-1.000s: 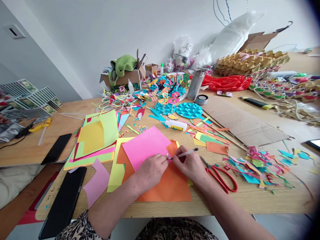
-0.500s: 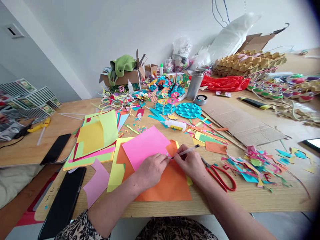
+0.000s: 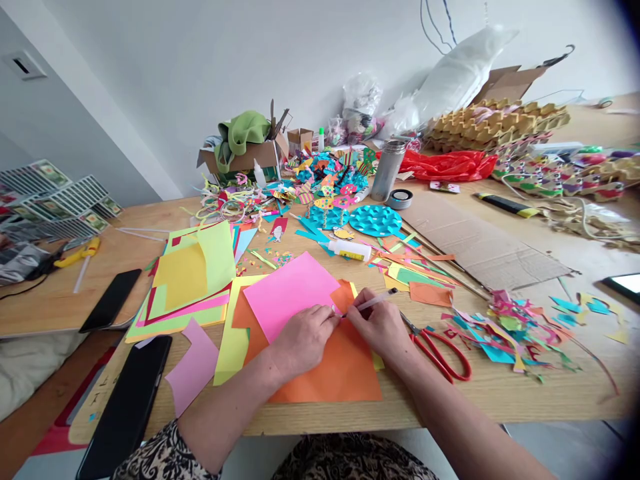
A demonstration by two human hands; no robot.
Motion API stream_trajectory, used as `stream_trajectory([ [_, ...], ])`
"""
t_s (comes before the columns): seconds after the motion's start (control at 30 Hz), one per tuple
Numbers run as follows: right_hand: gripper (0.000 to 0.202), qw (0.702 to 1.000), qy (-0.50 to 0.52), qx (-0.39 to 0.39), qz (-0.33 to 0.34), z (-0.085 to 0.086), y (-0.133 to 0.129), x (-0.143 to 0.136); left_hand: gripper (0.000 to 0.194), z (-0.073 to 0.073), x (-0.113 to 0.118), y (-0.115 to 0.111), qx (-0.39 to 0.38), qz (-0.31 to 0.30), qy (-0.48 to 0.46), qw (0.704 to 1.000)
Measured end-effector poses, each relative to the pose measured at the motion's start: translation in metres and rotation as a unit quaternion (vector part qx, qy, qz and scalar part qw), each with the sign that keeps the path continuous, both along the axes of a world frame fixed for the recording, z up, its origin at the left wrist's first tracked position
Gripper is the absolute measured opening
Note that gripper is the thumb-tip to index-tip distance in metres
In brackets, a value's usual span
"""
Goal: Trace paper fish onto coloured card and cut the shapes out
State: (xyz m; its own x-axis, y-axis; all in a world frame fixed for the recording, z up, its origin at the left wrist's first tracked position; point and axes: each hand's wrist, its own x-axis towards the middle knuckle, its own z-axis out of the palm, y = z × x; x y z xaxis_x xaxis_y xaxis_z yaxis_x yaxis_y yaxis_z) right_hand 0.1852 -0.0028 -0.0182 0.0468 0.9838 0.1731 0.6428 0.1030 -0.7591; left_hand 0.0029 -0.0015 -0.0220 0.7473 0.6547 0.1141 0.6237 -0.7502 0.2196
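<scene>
My right hand is closed round a slim white pen with a dark end, its tip low near my left fingertips. My left hand has its fingers pressed together on a small pale paper piece, mostly hidden by the fingers. Both hands rest over a pink sheet and an orange sheet, which overlap yellow paper. Just right of my right hand lie red-handled scissors. A white glue bottle lies beyond the hands.
Coloured sheets, a mauve paper offcut and a black phone are on the left. Paper scraps, cardboard and a utility knife lie right. Behind stand a metal flask, blue egg-tray pieces and a box.
</scene>
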Motion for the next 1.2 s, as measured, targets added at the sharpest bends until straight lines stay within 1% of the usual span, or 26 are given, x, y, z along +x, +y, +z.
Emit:
stream_trajectory([
  [0.27,0.016,1.000,0.005,0.003,-0.009,-0.0063,0.0013,0.0010,0.037,0.0043,0.0024,-0.0011,0.010,0.004,0.022,1.000],
  [0.63,0.016,1.000,0.010,0.007,-0.016,-0.0054,0.0006,0.0014,0.038,0.0024,0.0030,-0.0019,0.026,0.002,0.030,0.999],
  [0.9,0.015,1.000,0.016,0.003,-0.018,-0.0068,0.0013,0.0017,0.037,0.0059,0.0037,-0.0032,0.020,0.002,0.046,0.999],
  [1.2,0.017,1.000,0.019,0.007,-0.020,-0.0070,0.0004,0.0018,0.038,0.0034,0.0035,-0.0024,0.029,0.002,0.049,0.998],
])
